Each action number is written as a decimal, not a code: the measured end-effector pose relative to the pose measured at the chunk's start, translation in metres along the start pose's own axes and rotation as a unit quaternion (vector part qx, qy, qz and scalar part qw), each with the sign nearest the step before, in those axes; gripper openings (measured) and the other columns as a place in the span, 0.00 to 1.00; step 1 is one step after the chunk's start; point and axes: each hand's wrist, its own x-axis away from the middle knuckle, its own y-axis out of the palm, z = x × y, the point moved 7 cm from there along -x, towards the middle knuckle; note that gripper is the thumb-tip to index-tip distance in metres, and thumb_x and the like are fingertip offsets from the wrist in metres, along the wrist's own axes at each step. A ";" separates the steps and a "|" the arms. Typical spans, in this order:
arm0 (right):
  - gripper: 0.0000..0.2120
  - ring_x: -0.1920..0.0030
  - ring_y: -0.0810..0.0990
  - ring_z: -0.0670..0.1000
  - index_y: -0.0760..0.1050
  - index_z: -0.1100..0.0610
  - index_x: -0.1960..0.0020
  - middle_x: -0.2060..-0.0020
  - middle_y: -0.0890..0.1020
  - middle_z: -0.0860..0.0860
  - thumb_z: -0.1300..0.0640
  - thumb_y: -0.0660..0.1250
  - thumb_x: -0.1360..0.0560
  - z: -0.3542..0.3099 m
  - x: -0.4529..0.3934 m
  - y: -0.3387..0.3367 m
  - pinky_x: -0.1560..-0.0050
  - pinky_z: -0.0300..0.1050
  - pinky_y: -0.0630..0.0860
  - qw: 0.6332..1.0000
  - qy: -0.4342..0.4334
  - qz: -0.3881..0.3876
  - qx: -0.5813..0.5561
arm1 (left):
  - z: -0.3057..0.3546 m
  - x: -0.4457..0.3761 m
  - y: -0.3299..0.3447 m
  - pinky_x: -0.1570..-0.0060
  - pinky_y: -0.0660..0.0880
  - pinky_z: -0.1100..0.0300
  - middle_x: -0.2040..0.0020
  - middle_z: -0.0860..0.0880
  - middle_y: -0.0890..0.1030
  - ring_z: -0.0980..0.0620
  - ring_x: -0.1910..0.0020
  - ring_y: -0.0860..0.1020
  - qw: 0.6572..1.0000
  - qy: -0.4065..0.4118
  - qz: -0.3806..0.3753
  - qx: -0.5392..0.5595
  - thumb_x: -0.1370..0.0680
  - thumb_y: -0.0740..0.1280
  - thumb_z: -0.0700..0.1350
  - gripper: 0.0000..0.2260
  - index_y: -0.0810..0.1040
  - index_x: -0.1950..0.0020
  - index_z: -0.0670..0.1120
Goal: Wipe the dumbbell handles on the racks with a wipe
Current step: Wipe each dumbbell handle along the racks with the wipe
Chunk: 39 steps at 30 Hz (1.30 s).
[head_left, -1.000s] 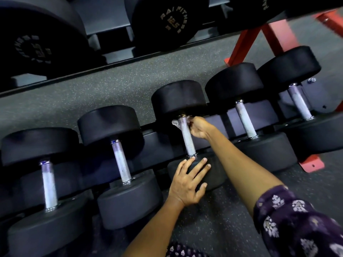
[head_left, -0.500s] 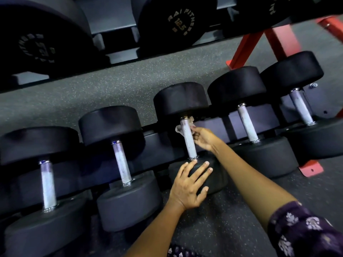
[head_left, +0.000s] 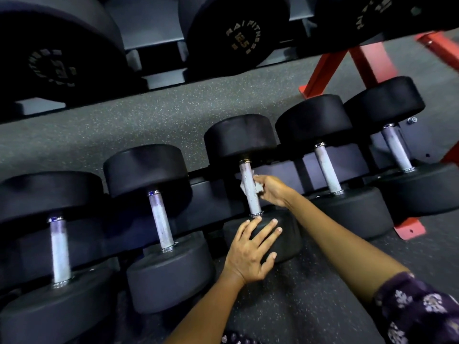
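Several black dumbbells with grey metal handles lie in a row on the low rack. My right hand (head_left: 272, 191) holds a white wipe (head_left: 258, 187) wrapped against the middle dumbbell's handle (head_left: 250, 189), about halfway down it. My left hand (head_left: 250, 252) rests flat with spread fingers on that dumbbell's near black head (head_left: 288, 234). The far head (head_left: 239, 135) sits above the handle. Part of the wipe is hidden behind the handle and my fingers.
Neighbouring handles stand to the left (head_left: 161, 219), far left (head_left: 59, 252) and right (head_left: 326, 167), (head_left: 396, 147). An upper rack shelf holds larger dumbbells (head_left: 238, 33). Red rack legs (head_left: 323, 70) stand at the right, on speckled grey rubber floor (head_left: 149, 120).
My right hand with the wipe has slid down the handle from its top end toward the middle. My left hand has stayed on the near head.
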 end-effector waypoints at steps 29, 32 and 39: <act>0.11 0.69 0.72 0.48 0.73 0.60 0.66 0.74 0.75 0.52 0.70 0.64 0.27 -0.011 0.026 -0.019 0.66 0.40 0.75 0.945 0.002 0.105 0.308 | 0.001 -0.001 0.000 0.32 0.61 0.46 0.29 0.48 0.70 0.41 0.34 0.69 1.000 0.005 0.011 -0.013 0.23 0.59 0.51 0.22 0.70 0.30 0.46; 0.13 0.71 0.66 0.49 0.68 0.59 0.68 0.72 0.69 0.54 0.69 0.60 0.26 0.004 0.038 -0.020 0.69 0.41 0.66 0.893 0.054 0.085 0.439 | 0.001 0.001 0.001 0.32 0.62 0.46 0.30 0.47 0.72 0.40 0.34 0.69 1.000 0.008 0.010 -0.012 0.23 0.59 0.50 0.22 0.70 0.30 0.46; 0.19 0.57 0.75 0.51 0.65 0.58 0.73 0.65 0.75 0.58 0.58 0.67 0.26 -0.044 0.030 -0.006 0.62 0.45 0.67 0.877 -0.090 0.243 0.404 | 0.002 0.001 0.000 0.31 0.59 0.47 0.29 0.48 0.70 0.41 0.34 0.69 1.000 0.011 0.020 -0.010 0.23 0.58 0.51 0.22 0.70 0.30 0.46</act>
